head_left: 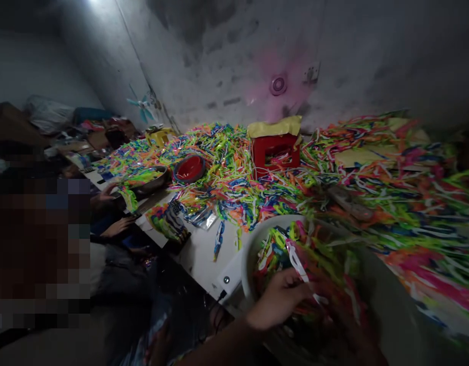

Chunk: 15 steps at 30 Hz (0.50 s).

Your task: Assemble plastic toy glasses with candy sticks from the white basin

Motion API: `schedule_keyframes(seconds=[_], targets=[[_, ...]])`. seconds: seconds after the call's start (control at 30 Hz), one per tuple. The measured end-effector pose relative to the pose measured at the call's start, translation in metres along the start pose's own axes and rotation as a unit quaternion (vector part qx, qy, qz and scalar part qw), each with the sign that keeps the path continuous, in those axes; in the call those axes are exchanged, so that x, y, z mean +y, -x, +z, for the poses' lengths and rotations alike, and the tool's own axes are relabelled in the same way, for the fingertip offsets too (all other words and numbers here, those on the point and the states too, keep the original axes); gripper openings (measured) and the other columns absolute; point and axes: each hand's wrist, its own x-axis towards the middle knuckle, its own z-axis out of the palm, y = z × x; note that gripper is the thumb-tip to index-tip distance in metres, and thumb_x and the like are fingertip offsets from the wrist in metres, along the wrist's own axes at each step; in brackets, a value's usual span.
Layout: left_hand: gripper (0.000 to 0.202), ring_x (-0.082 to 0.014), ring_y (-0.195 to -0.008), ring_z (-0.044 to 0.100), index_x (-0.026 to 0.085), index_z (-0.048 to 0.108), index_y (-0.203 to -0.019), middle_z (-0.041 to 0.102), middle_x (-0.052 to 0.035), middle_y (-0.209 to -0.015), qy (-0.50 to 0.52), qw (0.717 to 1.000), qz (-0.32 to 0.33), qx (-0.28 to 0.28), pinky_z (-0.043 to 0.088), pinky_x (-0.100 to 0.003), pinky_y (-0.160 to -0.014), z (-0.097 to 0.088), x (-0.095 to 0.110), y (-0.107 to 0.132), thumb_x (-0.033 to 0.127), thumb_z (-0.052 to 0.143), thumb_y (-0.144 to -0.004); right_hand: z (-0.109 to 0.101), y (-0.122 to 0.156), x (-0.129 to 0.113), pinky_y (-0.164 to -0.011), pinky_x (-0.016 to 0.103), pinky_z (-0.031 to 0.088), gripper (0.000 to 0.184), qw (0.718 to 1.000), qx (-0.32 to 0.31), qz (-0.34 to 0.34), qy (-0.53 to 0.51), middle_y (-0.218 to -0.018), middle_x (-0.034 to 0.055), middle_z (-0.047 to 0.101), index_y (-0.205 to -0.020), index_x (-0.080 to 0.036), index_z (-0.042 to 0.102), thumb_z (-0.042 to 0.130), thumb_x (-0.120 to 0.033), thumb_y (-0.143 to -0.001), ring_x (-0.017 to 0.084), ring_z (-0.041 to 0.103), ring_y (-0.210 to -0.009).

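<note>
at the lower centre of the frame our left hand (280, 300) pinches a white plastic strip (300, 267) over the white bowl (253, 244), which brims with bright strips. our right hand (344, 325) is a dark blur at lower right; we cannot tell its grip. the strip looks light, thin, bendy and probably slick, best nipped near one end. a heap of strips (371, 168) covers the table behind.

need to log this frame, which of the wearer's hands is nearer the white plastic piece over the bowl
Left. The left hand holds the white plastic piece over the white bowl. The right hand is a dark blur just right of it.
</note>
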Motion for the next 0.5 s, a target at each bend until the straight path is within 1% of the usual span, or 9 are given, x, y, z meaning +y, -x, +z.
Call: schedule_keyframes(seconds=[0.07, 0.13, 0.23, 0.3, 0.4, 0.47, 0.5], targets=[[0.034, -0.0104, -0.066, 0.055, 0.012, 0.071, -0.088, 0.065, -0.0027, -0.076, -0.003, 1.000, -0.012, -0.021, 0.044, -0.024, -0.071, -0.001, -0.002, 0.000, 0.039, 0.075, -0.068, -0.002, 0.001, 0.004, -0.072, 0.025, 0.057, 0.035, 1.000, 0.013, -0.005, 0.014, -0.091, 0.0041, 0.074, -0.090, -0.023, 0.070, 0.054, -0.051, -0.075, 0.023, 0.068, -0.092], [0.037, -0.0113, -0.069, 0.055, 0.011, 0.070, -0.092, 0.065, -0.0036, -0.077, -0.018, 0.999, -0.011, -0.047, 0.044, -0.025, -0.073, -0.002, -0.006, -0.001, 0.042, 0.072, -0.071, -0.003, 0.004, 0.006, -0.070, 0.023, 0.056, 0.033, 1.000, 0.027, -0.008, 0.009, -0.089, 0.0035, 0.074, -0.086, -0.024, 0.070, 0.054, -0.051, -0.076, 0.021, 0.069, -0.086], [0.042, -0.0127, -0.074, 0.055, 0.011, 0.069, -0.096, 0.065, -0.0046, -0.080, -0.061, 0.996, -0.004, -0.067, 0.043, -0.026, -0.076, -0.002, -0.012, 0.000, 0.047, 0.065, -0.076, -0.003, 0.011, 0.003, -0.071, 0.024, 0.056, 0.036, 0.998, 0.051, 0.019, -0.020, -0.085, 0.0031, 0.074, -0.082, -0.024, 0.070, 0.051, -0.054, -0.078, 0.021, 0.070, -0.079], [0.042, -0.0130, -0.075, 0.055, 0.011, 0.069, -0.097, 0.065, -0.0047, -0.081, -0.079, 0.995, -0.009, -0.067, 0.043, -0.026, -0.076, -0.001, -0.012, 0.001, 0.048, 0.064, -0.077, -0.003, 0.012, -0.003, -0.072, 0.026, 0.056, 0.037, 0.997, 0.048, 0.040, -0.037, -0.085, 0.0037, 0.074, -0.085, -0.025, 0.070, 0.050, -0.056, -0.080, 0.022, 0.070, -0.081], [0.042, -0.0143, -0.077, 0.057, 0.012, 0.068, -0.096, 0.066, -0.0054, -0.085, -0.074, 0.996, -0.020, -0.054, 0.044, -0.026, -0.076, -0.003, -0.001, 0.003, 0.047, 0.068, -0.073, -0.001, 0.007, -0.013, -0.076, 0.029, 0.056, 0.042, 0.998, 0.000, 0.030, -0.050, -0.096, 0.0063, 0.073, -0.091, -0.024, 0.070, 0.052, -0.059, -0.077, 0.025, 0.068, -0.091], [0.046, -0.0160, -0.081, 0.059, 0.014, 0.066, -0.101, 0.066, -0.0061, -0.092, -0.081, 0.997, 0.010, -0.008, 0.046, -0.027, -0.076, -0.012, 0.015, 0.005, 0.048, 0.069, -0.071, 0.001, 0.004, -0.018, -0.078, 0.032, 0.056, 0.047, 0.998, -0.042, 0.025, -0.036, -0.102, 0.0083, 0.072, -0.097, -0.023, 0.070, 0.053, -0.061, -0.074, 0.028, 0.066, -0.098], [0.048, -0.0166, -0.083, 0.060, 0.014, 0.064, -0.105, 0.066, -0.0066, -0.096, -0.101, 0.994, 0.035, 0.034, 0.046, -0.027, -0.076, -0.021, 0.025, 0.006, 0.050, 0.067, -0.072, 0.004, 0.003, -0.020, -0.080, 0.033, 0.056, 0.049, 0.997, -0.062, 0.028, -0.020, -0.104, 0.0090, 0.071, -0.099, -0.022, 0.070, 0.052, -0.060, -0.075, 0.028, 0.065, -0.100]])
